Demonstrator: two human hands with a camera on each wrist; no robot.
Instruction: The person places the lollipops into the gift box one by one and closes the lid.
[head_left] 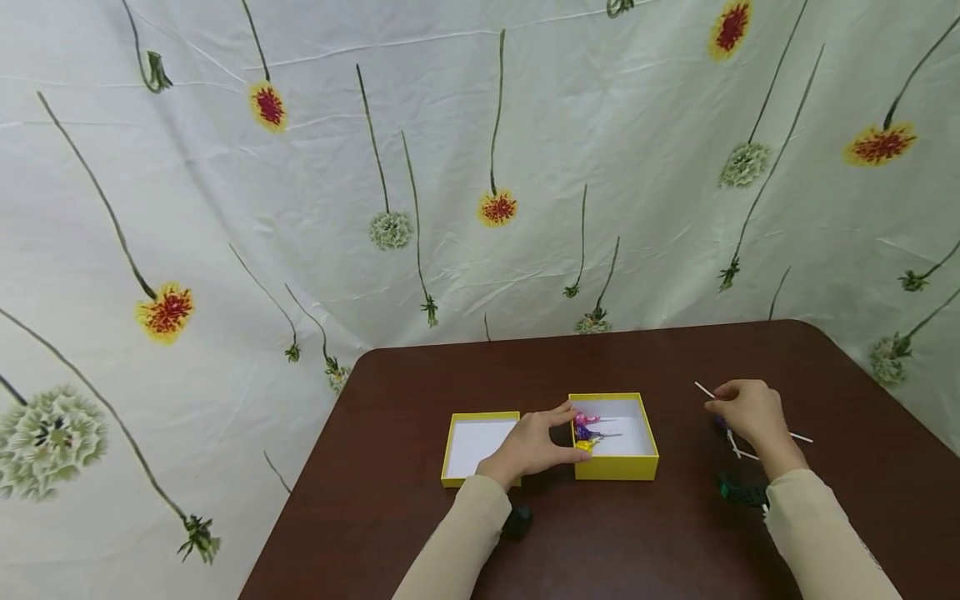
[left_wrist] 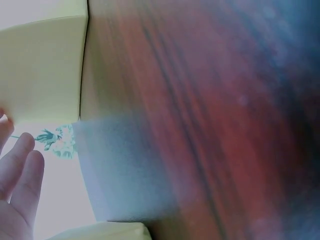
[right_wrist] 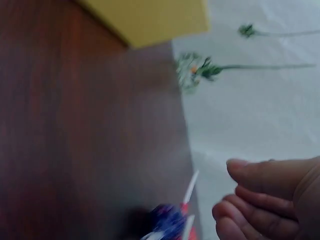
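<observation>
From my end, the head view puts the box (head_left: 615, 469) at the middle of the table (head_left: 420, 367), its white inside facing up. The left hand (head_left: 528, 446) is at the box's left side: its thumb touches the near left corner, and a fingertip reaches the left wall farther back. I read that hand as relaxed and spread, its fingers fairly straight against the box. Inside, right beside that hand, I have three lollipops lying along the left wall: pink (head_left: 581, 418) at the far end, purple (head_left: 585, 433) next, yellow (head_left: 584, 446) nearest, the visible sticks pointing right. The lid (head_left: 480, 442) lies to the left of the box, partly covered by the left hand.

Well to the right of the box, the right hand (head_left: 753, 412) is over some loose lollipops (right_wrist: 169, 220), with white sticks showing on both sides of it. Its fingers bend toward the thumb; I cannot tell whether they pinch a stick. On my right wrist feed, a dark blue wrapper and some red sit just beside the fingers, blurred. Behind the table hangs a flowered cloth (head_left: 450, 275).
</observation>
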